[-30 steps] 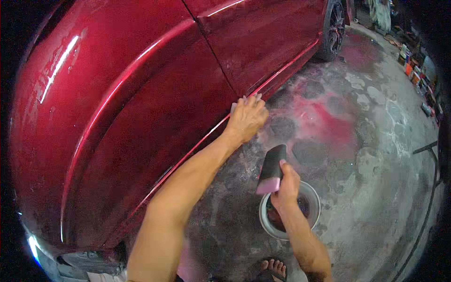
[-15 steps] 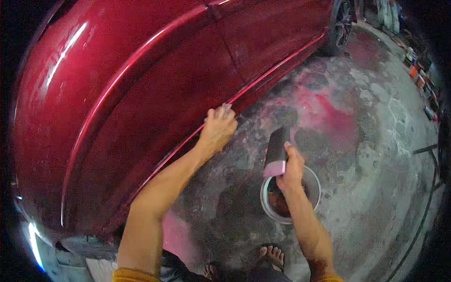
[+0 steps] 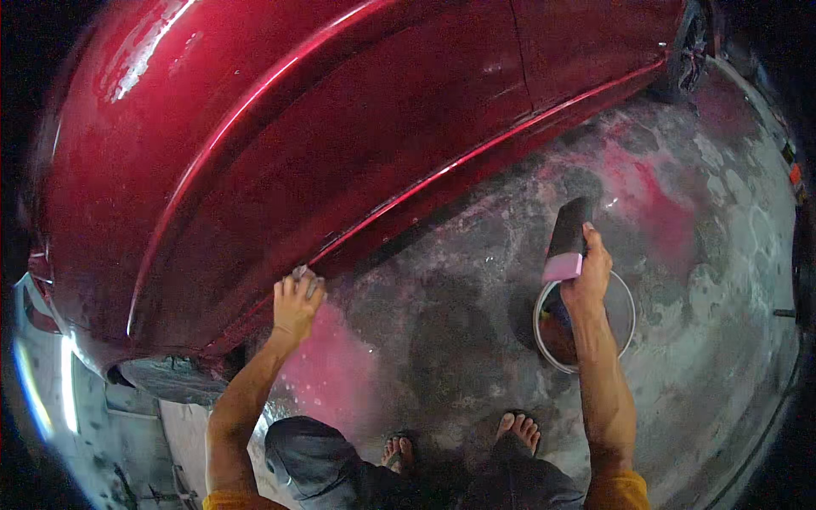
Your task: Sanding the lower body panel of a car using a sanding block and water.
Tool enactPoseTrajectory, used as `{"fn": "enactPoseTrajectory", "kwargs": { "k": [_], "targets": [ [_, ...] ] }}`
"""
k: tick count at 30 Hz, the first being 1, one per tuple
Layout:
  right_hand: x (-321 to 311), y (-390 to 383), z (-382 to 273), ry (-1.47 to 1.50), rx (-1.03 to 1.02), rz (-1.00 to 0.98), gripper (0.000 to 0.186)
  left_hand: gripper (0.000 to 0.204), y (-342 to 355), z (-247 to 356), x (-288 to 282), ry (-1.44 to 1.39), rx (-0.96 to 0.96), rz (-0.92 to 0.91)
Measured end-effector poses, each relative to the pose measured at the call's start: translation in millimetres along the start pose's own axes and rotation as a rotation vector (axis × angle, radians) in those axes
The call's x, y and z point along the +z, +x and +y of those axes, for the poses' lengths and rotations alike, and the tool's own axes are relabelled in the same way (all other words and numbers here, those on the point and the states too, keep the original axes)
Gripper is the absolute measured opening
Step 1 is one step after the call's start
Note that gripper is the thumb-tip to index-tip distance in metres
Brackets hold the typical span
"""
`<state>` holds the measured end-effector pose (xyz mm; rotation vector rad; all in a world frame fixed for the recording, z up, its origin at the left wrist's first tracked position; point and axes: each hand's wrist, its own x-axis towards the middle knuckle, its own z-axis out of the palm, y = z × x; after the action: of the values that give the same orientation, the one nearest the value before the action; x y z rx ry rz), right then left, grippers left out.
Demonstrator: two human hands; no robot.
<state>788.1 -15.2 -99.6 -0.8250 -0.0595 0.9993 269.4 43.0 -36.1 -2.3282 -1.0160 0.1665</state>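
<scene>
My left hand (image 3: pixel 297 306) is closed on a small, pale, crumpled piece (image 3: pixel 302 273), most of it hidden by the fingers. That hand presses against the lower sill (image 3: pixel 399 200) of a glossy dark red car (image 3: pixel 340 144). My right hand (image 3: pixel 592 270) grips a long block (image 3: pixel 569 231), dark on its broad face and pink at the near end, with the thumb along its side. The block is held in the air, tilted, above the far rim of a round bucket (image 3: pixel 633 327). My right forearm covers part of the bucket, and something reddish brown shows inside.
A stained grey floor (image 3: pixel 450 314) carries pink patches (image 3: pixel 327 370). My bare feet (image 3: pixel 520 432) stand near the lower edge. A car wheel (image 3: pixel 687 55) is at the far right, and a dark cable or hose (image 3: pixel 769 408) curves along the right side.
My left hand has slid along the sill toward me and to the left, still closed on the pale piece. The view has shifted, and my right hand still holds the block above the bucket.
</scene>
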Motion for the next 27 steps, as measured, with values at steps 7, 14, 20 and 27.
{"fn": "enactPoseTrajectory", "kwargs": {
  "k": [7,14,20,27],
  "targets": [
    [-9.6,13.2,7.8,-0.063,-0.003,-0.122,0.023,0.035,202.8,106.5,-5.2,-0.2,0.195,0.448],
    [-13.7,6.2,14.8,-0.008,0.012,-0.109,0.026,0.033,284.7,168.2,-26.2,-0.121,0.062,0.476],
    [59.3,74.5,35.8,-0.001,0.135,-0.12,0.018,0.021,126.7,67.5,10.5,-0.269,0.051,0.5],
    [131.5,173.6,82.3,-0.558,-0.583,0.27,0.037,0.038,3.9,22.7,33.4,-0.15,-0.3,0.422]
  ]
}}
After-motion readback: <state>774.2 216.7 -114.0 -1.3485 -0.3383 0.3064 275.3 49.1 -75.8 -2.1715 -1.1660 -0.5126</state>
